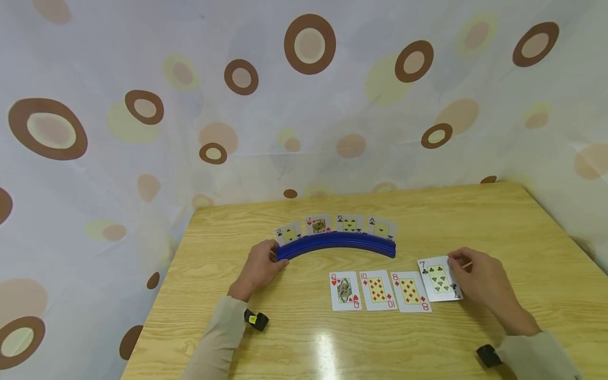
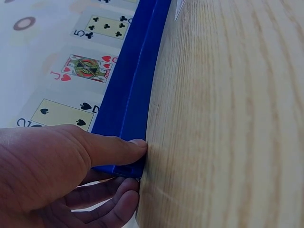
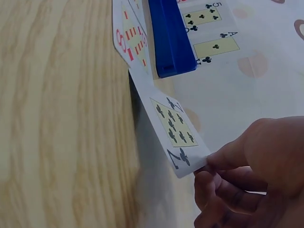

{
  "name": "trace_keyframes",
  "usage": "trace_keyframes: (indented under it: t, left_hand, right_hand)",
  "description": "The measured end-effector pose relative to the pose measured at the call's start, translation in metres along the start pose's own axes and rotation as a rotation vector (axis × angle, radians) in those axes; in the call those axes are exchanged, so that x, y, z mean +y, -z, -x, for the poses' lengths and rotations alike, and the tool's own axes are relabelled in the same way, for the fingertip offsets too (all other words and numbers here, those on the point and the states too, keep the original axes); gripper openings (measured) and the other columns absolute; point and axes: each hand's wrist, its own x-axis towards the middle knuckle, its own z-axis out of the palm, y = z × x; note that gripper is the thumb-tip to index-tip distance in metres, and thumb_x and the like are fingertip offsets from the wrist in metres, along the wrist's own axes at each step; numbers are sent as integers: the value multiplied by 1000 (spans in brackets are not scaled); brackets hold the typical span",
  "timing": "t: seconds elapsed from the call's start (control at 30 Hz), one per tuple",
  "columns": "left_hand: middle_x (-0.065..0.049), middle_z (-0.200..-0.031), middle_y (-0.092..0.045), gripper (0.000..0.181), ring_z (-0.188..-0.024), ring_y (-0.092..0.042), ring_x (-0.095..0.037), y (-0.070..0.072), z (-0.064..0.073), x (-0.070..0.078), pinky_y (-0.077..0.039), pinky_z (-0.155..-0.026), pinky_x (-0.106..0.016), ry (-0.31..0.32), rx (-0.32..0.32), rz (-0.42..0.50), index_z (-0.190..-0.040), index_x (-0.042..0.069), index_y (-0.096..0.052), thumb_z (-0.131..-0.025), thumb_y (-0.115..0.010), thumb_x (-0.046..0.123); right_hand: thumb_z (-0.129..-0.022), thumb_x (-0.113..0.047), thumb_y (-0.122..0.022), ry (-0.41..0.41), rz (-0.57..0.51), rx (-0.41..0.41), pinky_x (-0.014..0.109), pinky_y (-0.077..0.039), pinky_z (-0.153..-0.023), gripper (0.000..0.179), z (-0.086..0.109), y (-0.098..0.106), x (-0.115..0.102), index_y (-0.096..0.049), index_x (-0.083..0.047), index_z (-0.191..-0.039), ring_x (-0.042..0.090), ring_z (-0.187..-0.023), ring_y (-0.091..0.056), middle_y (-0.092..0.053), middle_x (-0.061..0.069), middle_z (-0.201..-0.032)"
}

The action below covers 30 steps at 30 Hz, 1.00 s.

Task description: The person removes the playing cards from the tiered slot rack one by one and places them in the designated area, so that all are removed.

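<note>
A curved blue card holder (image 1: 337, 241) stands on the table with the two of spades (image 1: 290, 232), jack of hearts (image 1: 318, 225), five of clubs (image 1: 349, 224) and ace of clubs (image 1: 382, 229) upright in it. My left hand (image 1: 259, 268) grips its left end, thumb (image 2: 128, 148) on top and fingers curled underneath. In my right hand (image 1: 482, 279) the seven of clubs (image 3: 172, 124) is pinched at its right edge. That card tilts, its held side raised, its other side by the eight of diamonds (image 1: 410, 292).
Left of the eight, the ten of diamonds (image 1: 377, 290) and queen of hearts (image 1: 345, 291) lie face up in a row on the wooden table (image 1: 285, 343). A spotted cloth (image 1: 351, 95) hangs behind the table's back edge.
</note>
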Motion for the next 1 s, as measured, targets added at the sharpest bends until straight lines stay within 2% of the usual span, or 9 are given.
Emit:
trace_keyframes:
  t: [0.2, 0.53, 0.8, 1.0]
  left_hand:
    - [-15, -112, -73, 30, -95, -70, -23, 0, -1, 0, -61, -85, -42, 5, -4, 3, -122, -3, -68, -100, -81, 12]
    - [-15, -111, -73, 30, -95, -71, -24, 0, 0, 3, -62, -86, -42, 21, -6, 6, -122, -3, -68, -99, -82, 12]
    - [-16, -111, -73, 31, -94, -70, -23, 0, 0, 2, -61, -85, -42, 17, -1, 6, -123, -4, -68, -99, -82, 12]
    - [-15, -111, -73, 31, -94, -70, -23, 0, 0, 2, -61, -85, -42, 19, 0, 2, -122, -3, -68, -99, -82, 12]
  right_hand:
    - [-106, -12, -64, -30, 24, -41, 30, -45, -68, 26, 1, 2, 5, -73, 8, -118, 25, -82, -69, -76, 19, -97]
    - [-107, -14, -61, -75, 25, -62, 31, -47, -66, 28, 7, 0, 11, -73, 7, -121, 28, -84, -72, -77, 21, -100]
    - [-109, -17, -60, -71, 11, -16, 24, -45, -60, 29, 9, 1, 11, -74, 4, -123, 18, -80, -70, -78, 17, -98]
    - [-108, -16, -63, -50, -6, 6, 22, -45, -60, 27, 9, -2, 5, -75, 4, -120, 18, -78, -70, -77, 16, -95]
